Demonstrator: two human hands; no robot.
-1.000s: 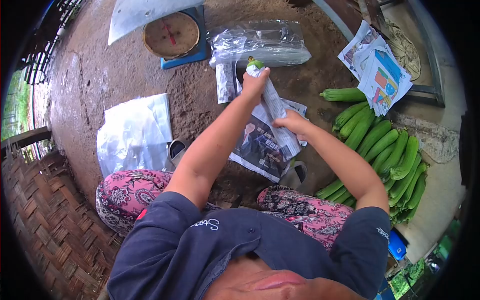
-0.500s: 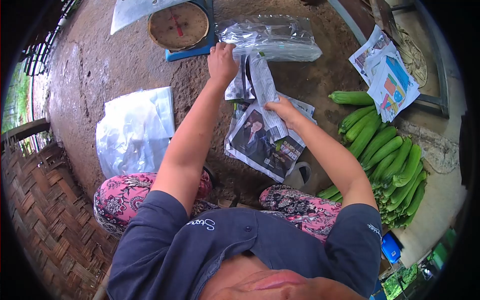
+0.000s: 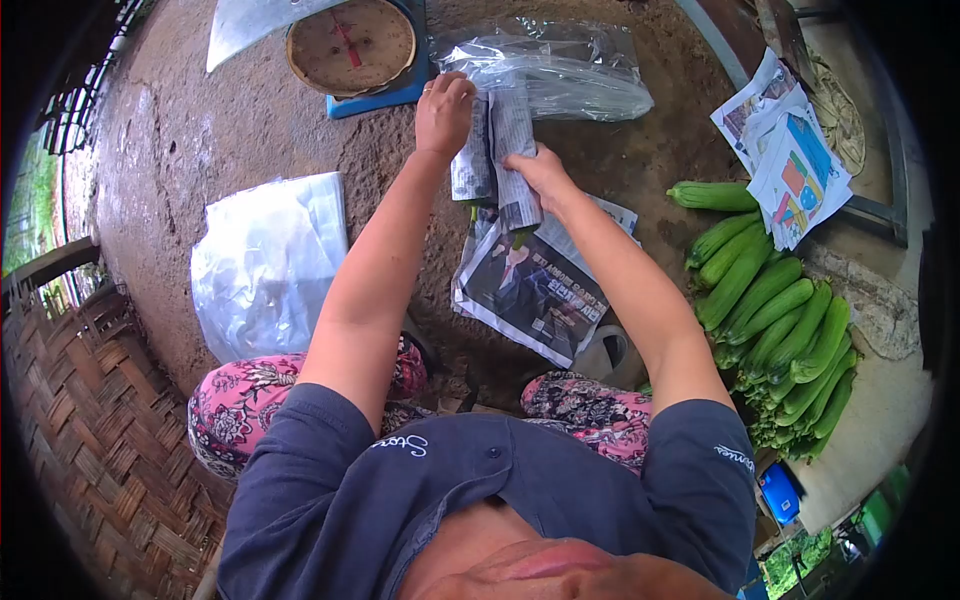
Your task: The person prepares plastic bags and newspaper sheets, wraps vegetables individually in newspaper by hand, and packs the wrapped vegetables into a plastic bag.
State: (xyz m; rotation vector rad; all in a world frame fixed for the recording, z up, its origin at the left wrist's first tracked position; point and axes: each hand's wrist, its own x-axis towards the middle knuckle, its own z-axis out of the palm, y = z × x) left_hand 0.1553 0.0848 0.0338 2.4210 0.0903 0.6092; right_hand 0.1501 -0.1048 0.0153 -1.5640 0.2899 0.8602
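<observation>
The right hand [image 3: 540, 178] is closed around the newspaper-wrapped vegetable [image 3: 516, 130], which lies just to its left, a green tip poking out at the near end. Just beyond and left of it, the left hand [image 3: 446, 112] has its fingers curled above the second wrapped roll [image 3: 470, 168], though whether they pinch anything I cannot tell. Loose newspaper sheets [image 3: 530, 290] lie below the right hand, and green vegetables [image 3: 785, 315] are heaped well to its right.

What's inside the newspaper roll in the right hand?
The newspaper roll shows a green tip at its near end; the rest inside is covered and can't be seen.
</observation>
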